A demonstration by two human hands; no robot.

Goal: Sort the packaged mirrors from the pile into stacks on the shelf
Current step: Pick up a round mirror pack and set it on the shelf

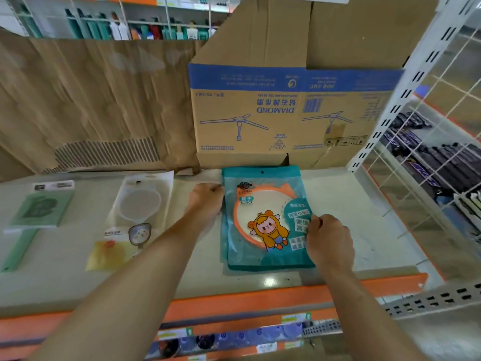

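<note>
A stack of teal packaged mirrors (263, 217) with an orange ring and a cartoon figure lies flat on the white shelf (351, 217). My left hand (205, 201) rests against the stack's left edge, fingers touching the upper left side. My right hand (329, 241) grips the right edge of the top package, thumb on its face. Further left lies a clear-bagged round mirror (138, 212) with a yellow bottom. A green packaged mirror (39, 209) sits at the far left.
An upside-down cardboard box (286, 113) stands right behind the teal stack. Brown paper (91, 100) covers the shelf's back on the left. A white upright and wire mesh (429, 178) close off the right side. The orange shelf lip (234, 303) runs along the front.
</note>
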